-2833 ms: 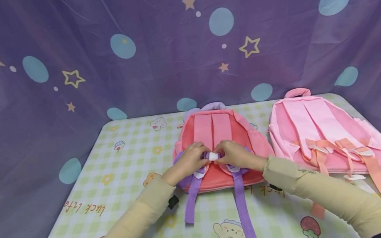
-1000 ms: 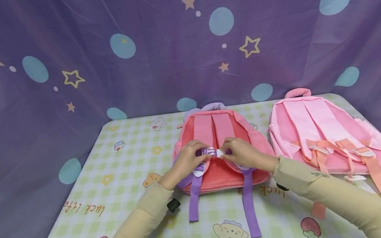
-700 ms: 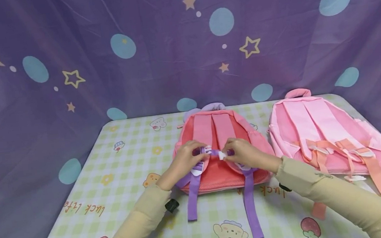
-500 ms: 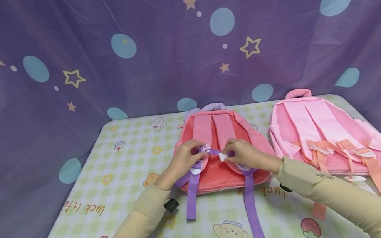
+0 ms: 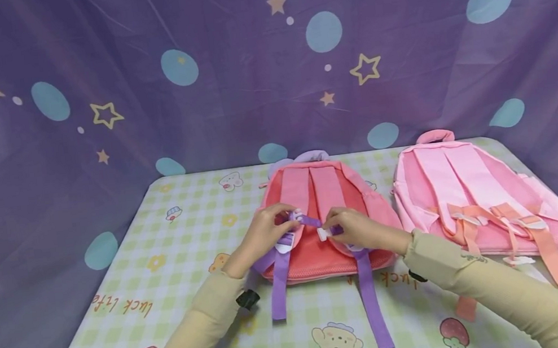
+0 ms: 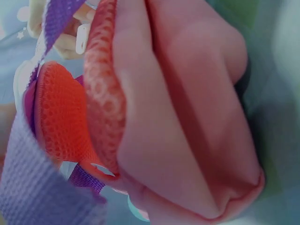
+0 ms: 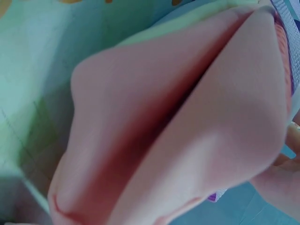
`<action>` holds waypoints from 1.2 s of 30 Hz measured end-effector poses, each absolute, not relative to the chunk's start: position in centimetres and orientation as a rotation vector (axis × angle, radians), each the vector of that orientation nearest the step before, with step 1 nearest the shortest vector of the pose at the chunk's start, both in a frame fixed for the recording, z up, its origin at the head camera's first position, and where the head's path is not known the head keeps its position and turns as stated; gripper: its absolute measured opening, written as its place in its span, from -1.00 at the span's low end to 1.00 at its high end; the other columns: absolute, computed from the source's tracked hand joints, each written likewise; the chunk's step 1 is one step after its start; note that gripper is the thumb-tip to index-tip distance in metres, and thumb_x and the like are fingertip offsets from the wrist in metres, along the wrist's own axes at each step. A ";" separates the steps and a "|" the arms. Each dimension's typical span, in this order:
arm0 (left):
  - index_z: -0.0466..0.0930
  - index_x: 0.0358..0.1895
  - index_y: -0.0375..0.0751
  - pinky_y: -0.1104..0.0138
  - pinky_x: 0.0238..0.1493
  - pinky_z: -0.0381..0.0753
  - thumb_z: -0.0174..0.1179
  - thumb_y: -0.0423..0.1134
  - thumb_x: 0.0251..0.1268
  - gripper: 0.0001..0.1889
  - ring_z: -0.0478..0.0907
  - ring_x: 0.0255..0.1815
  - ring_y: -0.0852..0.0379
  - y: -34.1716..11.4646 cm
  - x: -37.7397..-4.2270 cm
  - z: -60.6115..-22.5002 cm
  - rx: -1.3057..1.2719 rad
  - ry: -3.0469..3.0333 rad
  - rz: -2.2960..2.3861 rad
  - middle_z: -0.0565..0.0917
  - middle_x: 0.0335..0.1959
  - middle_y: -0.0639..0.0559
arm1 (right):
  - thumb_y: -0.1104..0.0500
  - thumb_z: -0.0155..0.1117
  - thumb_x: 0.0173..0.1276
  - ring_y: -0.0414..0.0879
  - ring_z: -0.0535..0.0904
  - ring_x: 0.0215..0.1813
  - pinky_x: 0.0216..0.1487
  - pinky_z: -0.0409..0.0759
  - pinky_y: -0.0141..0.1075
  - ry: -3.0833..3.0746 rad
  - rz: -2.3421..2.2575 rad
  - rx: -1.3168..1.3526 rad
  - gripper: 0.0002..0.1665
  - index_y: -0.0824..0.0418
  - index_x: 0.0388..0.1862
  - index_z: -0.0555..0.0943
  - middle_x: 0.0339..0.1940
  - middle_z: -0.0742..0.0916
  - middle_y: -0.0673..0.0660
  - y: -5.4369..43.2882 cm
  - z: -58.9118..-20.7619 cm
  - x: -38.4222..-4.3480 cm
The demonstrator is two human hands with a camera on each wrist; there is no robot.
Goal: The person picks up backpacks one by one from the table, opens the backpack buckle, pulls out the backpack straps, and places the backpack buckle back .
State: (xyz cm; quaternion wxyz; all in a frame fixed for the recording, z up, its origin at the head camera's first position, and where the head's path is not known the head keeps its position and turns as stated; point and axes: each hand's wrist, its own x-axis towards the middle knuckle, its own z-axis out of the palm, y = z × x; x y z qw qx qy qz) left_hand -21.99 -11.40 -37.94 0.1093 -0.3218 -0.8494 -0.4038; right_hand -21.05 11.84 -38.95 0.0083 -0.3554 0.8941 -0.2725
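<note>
A coral-pink backpack (image 5: pixel 314 264) lies on the table, its shoulder straps facing up. Over its middle, my left hand (image 5: pixel 264 231) pinches a white buckle half (image 5: pixel 295 216) on a purple chest strap. From there a loose purple strap end (image 5: pixel 310 221) runs toward the right hand. My right hand (image 5: pixel 353 226) pinches the other white buckle half (image 5: pixel 323 234); the two halves are apart. In the left wrist view, the pink side pocket (image 6: pixel 159 112) and purple webbing (image 6: pixel 42 183) fill the foreground. The opposite pocket (image 7: pixel 211 117) dominates the right wrist view.
A light pink backpack (image 5: pixel 463 177) with orange straps (image 5: pixel 555 258) lies close on the right. Two purple strap tails (image 5: pixel 377 317) hang onto the checked tablecloth (image 5: pixel 197 318). A purple curtain (image 5: pixel 253 120) with stars and blue ovals stands behind the table.
At first both hands were close together at the joined-looking buckle. The halves have since come apart; the left hand shifted left, and the purple strap end shows between them.
</note>
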 end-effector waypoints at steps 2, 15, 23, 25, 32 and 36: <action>0.66 -0.15 -0.41 0.25 -0.26 0.60 0.40 -0.44 0.09 -0.76 0.58 -0.36 0.02 -11.5 -22.0 -37.9 -0.939 -2.487 -1.177 0.67 -0.38 -0.13 | 0.47 0.38 0.14 -0.01 0.59 -0.16 -0.10 0.62 -0.23 2.790 -0.843 -1.136 -0.77 0.44 -0.18 0.72 -0.24 0.66 0.17 11.8 -39.0 -21.1; 0.64 -0.13 -0.43 0.15 -0.16 0.63 0.38 -0.47 0.10 -0.75 0.65 -0.32 -0.03 -11.7 -22.1 -37.3 -0.894 -2.473 -1.218 0.71 -0.36 -0.16 | 0.43 0.38 0.17 0.00 0.61 -0.17 -0.10 0.61 -0.23 2.758 -0.864 -1.168 -0.77 0.43 -0.16 0.71 -0.23 0.69 0.19 11.8 -38.9 -21.0; 0.60 -0.12 -0.46 0.10 -0.09 0.64 0.35 -0.51 0.12 -0.76 0.68 -0.26 -0.08 -11.8 -22.1 -37.0 -0.898 -2.456 -1.268 0.71 -0.32 -0.22 | 0.37 0.36 0.23 0.11 0.63 -0.11 -0.03 0.61 -0.03 2.767 -1.160 -1.009 -0.79 0.44 -0.15 0.70 -0.22 0.71 0.23 12.1 -37.8 -21.2; 0.60 -0.12 -0.47 0.11 -0.09 0.64 0.34 -0.52 0.12 -0.76 0.68 -0.25 -0.09 -11.8 -22.1 -37.0 -0.904 -2.447 -1.272 0.71 -0.31 -0.23 | 0.36 0.35 0.24 0.11 0.62 -0.13 -0.03 0.59 0.01 2.789 -1.197 -1.005 -0.81 0.43 -0.16 0.70 -0.24 0.72 0.23 12.1 -37.5 -21.4; 0.59 -0.11 -0.49 0.13 -0.09 0.65 0.33 -0.54 0.12 -0.75 0.68 -0.23 -0.12 -11.8 -22.0 -36.8 -0.917 -2.446 -1.277 0.70 -0.28 -0.26 | 0.35 0.31 0.29 0.14 0.63 -0.12 0.03 0.57 0.04 2.741 -1.266 -0.979 -0.78 0.47 -0.12 0.68 -0.19 0.73 0.30 11.6 -36.6 -22.4; 0.59 -0.11 -0.48 0.12 -0.09 0.65 0.33 -0.54 0.12 -0.75 0.68 -0.23 -0.11 -11.8 -22.0 -36.8 -0.925 -2.453 -1.267 0.70 -0.28 -0.25 | 0.32 0.30 0.31 0.12 0.64 -0.08 0.04 0.58 0.01 2.687 -1.268 -0.935 -0.75 0.45 -0.08 0.67 -0.15 0.74 0.29 11.2 -36.2 -22.9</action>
